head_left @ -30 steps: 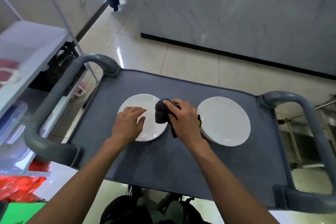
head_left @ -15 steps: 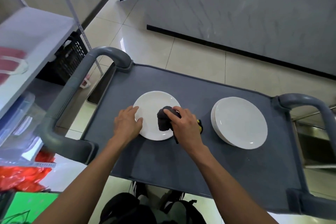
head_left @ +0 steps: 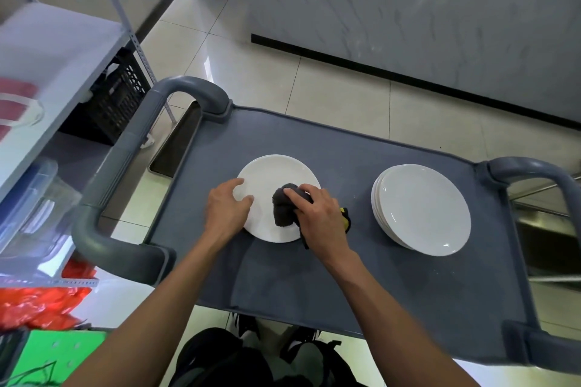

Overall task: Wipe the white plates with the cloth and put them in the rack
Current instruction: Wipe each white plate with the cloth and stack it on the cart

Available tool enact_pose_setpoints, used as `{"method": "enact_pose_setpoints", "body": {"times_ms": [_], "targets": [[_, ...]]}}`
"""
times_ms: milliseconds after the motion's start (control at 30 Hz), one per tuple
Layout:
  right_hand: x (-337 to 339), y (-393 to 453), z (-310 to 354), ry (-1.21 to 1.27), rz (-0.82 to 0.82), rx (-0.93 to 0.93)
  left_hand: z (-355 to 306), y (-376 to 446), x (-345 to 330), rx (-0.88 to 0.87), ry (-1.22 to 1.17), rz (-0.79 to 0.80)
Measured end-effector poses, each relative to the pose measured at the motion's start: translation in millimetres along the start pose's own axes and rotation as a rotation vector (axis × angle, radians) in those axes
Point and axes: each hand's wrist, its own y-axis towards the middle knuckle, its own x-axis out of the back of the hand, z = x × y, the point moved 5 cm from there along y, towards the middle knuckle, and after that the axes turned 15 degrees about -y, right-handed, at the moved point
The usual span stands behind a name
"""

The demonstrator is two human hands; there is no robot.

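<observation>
Mid-frame on the cart point(head_left: 345, 276), the left hand point(head_left: 224, 214) lies open, pinning the plate point(head_left: 273, 173) still; the right hand point(head_left: 320, 217), closed around the cloth point(head_left: 283, 209), wipes it. Stack point(head_left: 423, 209) waits right.

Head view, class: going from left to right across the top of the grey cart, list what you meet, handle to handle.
Left cart handle → left hand → single white plate → dark cloth → right hand → stack of white plates → right cart handle.
</observation>
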Motion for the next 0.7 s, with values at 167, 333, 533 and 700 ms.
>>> {"method": "enact_pose_setpoints", "body": {"times_ms": [167, 333, 533, 700], "targets": [[-7, 10, 14, -0.006, 0.013, 0.045, 0, 0, 4, 0.067, -0.125, -0.015], [-22, 11, 24, -0.025, 0.028, 0.062, -3, 4, 7, 0.128, -0.247, -0.059], [-39, -19, 32, -0.191, 0.180, 0.059, -3, 10, 10, 0.188, -0.328, -0.060], [-39, -29, 29, -0.163, 0.240, 0.037, 3, 18, 5, 0.260, -0.377, 0.009]]}}
